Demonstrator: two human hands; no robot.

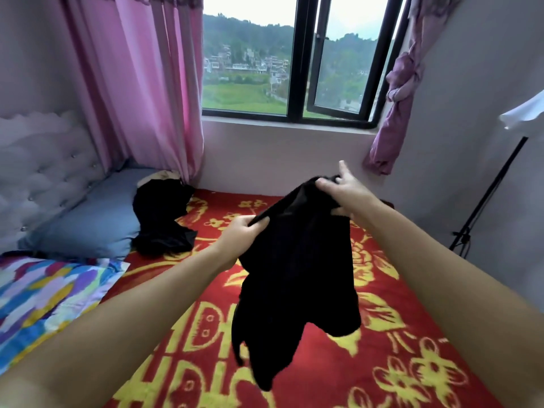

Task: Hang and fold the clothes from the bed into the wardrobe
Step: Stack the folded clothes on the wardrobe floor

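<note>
A black garment (297, 278) hangs in the air above the bed (382, 363), which is covered with a red blanket patterned in yellow. My left hand (240, 234) pinches the garment's upper edge on the left. My right hand (343, 191) grips the same edge higher up on the right, with one finger sticking out. The cloth droops down between my arms, clear of the blanket. A second pile of black clothing (163, 216) lies on the bed near the pillow, with a beige piece at its top. No wardrobe is in view.
A blue-grey pillow (88, 222) and a multicoloured sheet (44, 295) lie at the left by a padded headboard (44, 166). Pink curtains (141, 83) flank a window (294, 60) straight ahead. A black stand (488, 195) with a white thing on top stands at the right wall.
</note>
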